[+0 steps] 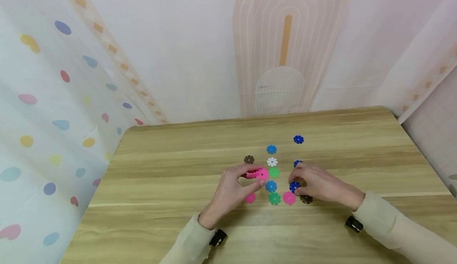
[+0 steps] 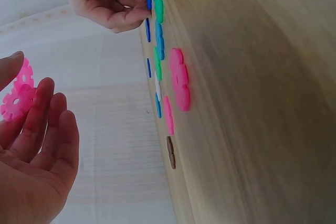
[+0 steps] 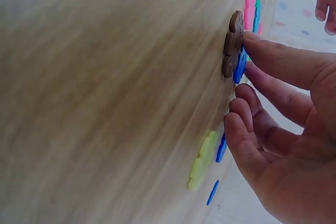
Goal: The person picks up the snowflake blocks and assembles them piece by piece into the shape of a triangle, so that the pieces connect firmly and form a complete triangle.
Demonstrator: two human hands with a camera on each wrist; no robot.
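— So what was each hand doing?
— The left hand (image 1: 233, 188) pinched two joined pink discs (image 2: 18, 90) just above the table (image 1: 171, 184), fingers loosely curled. The right hand (image 1: 314, 182) was fingering a blue disc (image 1: 294, 186) lying beside a brown disc (image 3: 232, 43).
— Which step, by your reckoning?
— Picking up the next piece, I'd judge; that called for a clean pinch on the blue disc's edge, then slotting it into the pink pair.

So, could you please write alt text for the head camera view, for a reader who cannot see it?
Two hands work over small flower-shaped plastic discs scattered on a wooden table: the left hand pinches joined pink discs, while the right hand touches a blue disc. Patterned fabric hangs behind.
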